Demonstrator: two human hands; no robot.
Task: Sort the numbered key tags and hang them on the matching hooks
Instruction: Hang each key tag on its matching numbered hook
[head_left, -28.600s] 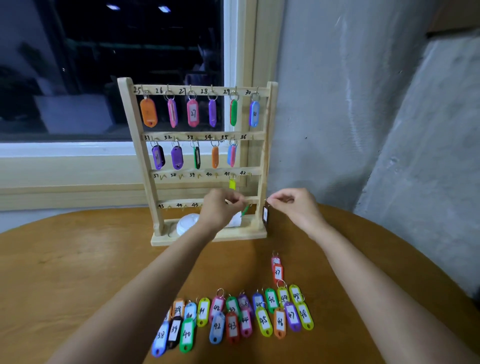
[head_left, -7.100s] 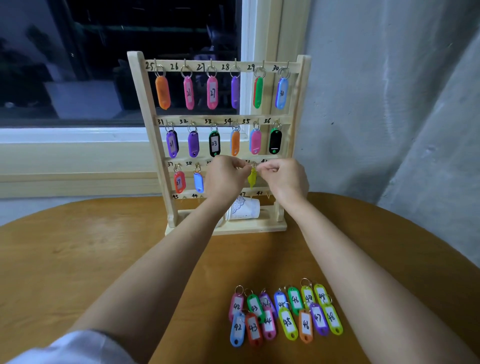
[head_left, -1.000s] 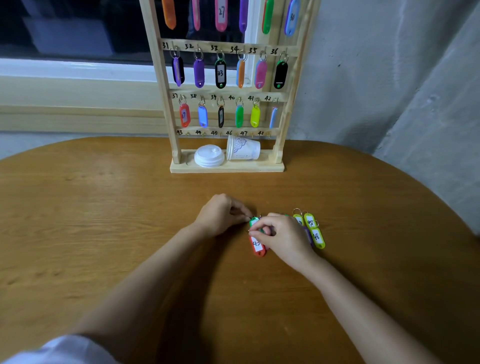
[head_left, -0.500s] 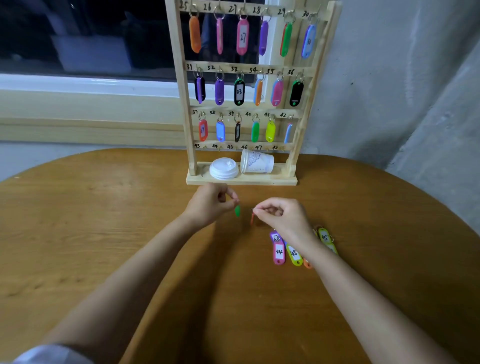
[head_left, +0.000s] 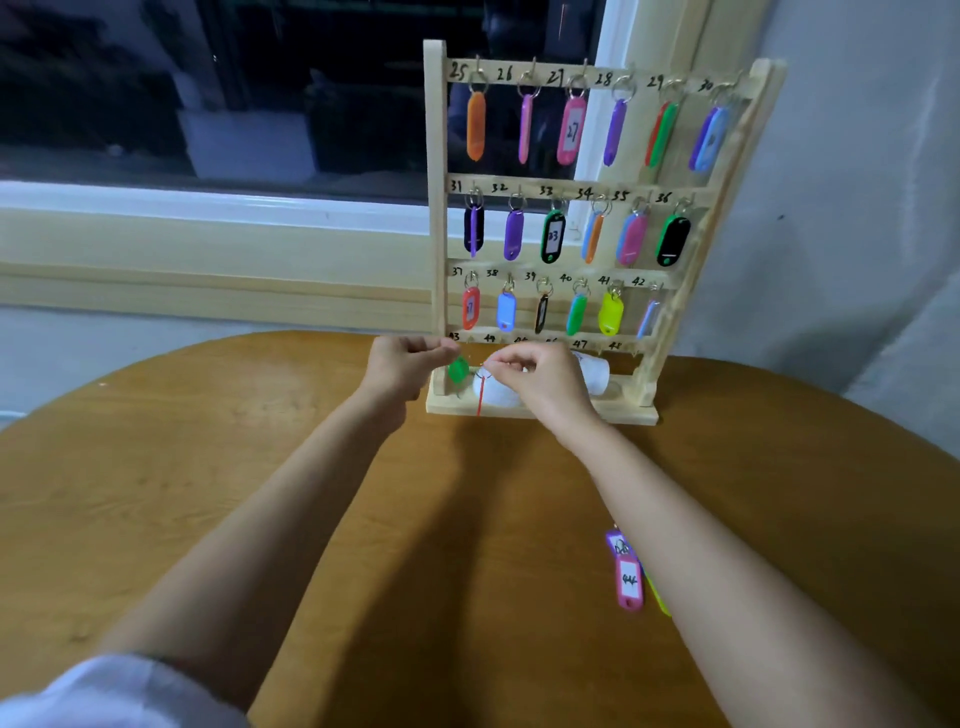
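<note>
A wooden key rack (head_left: 437, 218) stands at the table's far edge, its upper three rows, numbered 25 to 42, filled with coloured tags. My left hand (head_left: 402, 366) pinches the ring of a green tag (head_left: 458, 371) just under the hook marked 43 in the bottom row. My right hand (head_left: 535, 376) pinches a red tag (head_left: 480, 397), seen edge-on, below the hook marked 44. A pink tag marked 44 (head_left: 628, 582) lies on the table beside my right forearm, with a purple tag (head_left: 615, 543) and a yellow-green one (head_left: 658, 600) partly hidden.
A white lid and a paper cup (head_left: 595, 373) lie on the rack's base behind my hands. The round wooden table (head_left: 208, 467) stretches left and front. A window sill (head_left: 208, 228) and a grey wall (head_left: 857, 208) stand behind the rack.
Both hands rose from the tag pile and moved forward to the rack's bottom row, carrying the green and red tags. The camera tilted up.
</note>
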